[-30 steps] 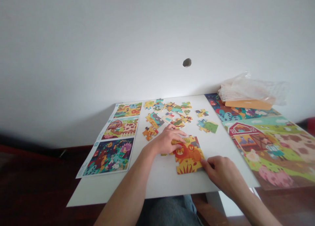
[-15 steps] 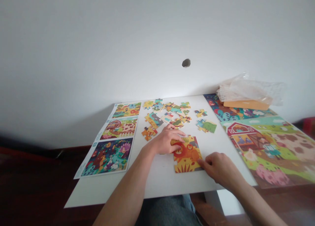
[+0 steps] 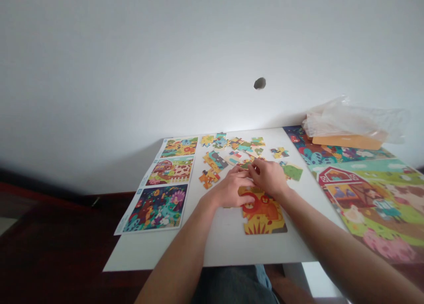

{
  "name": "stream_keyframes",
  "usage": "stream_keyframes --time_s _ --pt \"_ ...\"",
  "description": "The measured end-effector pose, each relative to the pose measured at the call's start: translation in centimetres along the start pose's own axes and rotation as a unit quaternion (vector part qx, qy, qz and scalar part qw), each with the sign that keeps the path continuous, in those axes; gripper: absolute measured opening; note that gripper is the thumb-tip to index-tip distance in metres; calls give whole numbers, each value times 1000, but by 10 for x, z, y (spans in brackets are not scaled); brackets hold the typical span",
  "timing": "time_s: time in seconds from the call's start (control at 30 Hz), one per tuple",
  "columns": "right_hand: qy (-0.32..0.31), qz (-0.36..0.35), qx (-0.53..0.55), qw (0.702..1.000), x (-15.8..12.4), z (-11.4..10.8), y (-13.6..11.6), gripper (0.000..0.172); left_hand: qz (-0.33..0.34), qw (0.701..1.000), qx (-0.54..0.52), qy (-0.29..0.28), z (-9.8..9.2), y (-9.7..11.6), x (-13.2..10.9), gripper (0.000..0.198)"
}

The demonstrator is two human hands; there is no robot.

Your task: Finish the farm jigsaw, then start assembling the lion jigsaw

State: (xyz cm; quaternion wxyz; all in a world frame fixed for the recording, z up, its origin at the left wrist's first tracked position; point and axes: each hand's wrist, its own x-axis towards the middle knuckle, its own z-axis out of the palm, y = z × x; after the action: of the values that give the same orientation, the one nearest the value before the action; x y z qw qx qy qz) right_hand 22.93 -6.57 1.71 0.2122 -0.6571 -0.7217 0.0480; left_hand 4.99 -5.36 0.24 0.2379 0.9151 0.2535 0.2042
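Note:
A joined section of a jigsaw puzzle [image 3: 265, 215] with orange lions on yellow lies near the table's front edge. My left hand [image 3: 233, 190] rests over its upper left part, fingers stretched and thumb on the lion picture. Across its upper right side reaches my right hand [image 3: 270, 176], fingers bent together close to the left fingertips. Whatever is between the right fingers is hidden. Just beyond both hands is a green and brown puzzle piece [image 3: 245, 165], partly covered. A leopard-patterned piece [image 3: 209, 178] lies left of them.
Several loose pieces [image 3: 236, 142] are spread at the back of the white table [image 3: 225, 246]. A sheet with three pictures [image 3: 170, 171] lies left. To the right are a farm picture [image 3: 374, 202], an orange flat item [image 3: 347, 141] and clear plastic wrapping [image 3: 351, 120]. A wall rises behind.
My right hand has moved from the lion section's lower right corner up to its top edge, beside the left fingers. My left hand stays on the section. The view has shifted slightly.

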Motion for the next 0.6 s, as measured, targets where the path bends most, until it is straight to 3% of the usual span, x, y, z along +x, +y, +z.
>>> stream_keyframes --time_s 0.17,0.3,0.43,0.6 --pt "4 18 32 999 0 20 10 32 -2 997 19 74 0 -6 2 10" --pt "-22 13 59 998 3 18 14 23 -82 982 77 150 3 -16 2 16" --pt "-49 23 48 997 10 23 14 26 -171 965 132 149 4 -23 0 20" --pt "-45 16 43 998 13 27 14 24 -191 962 134 140 5 -30 -3 32"
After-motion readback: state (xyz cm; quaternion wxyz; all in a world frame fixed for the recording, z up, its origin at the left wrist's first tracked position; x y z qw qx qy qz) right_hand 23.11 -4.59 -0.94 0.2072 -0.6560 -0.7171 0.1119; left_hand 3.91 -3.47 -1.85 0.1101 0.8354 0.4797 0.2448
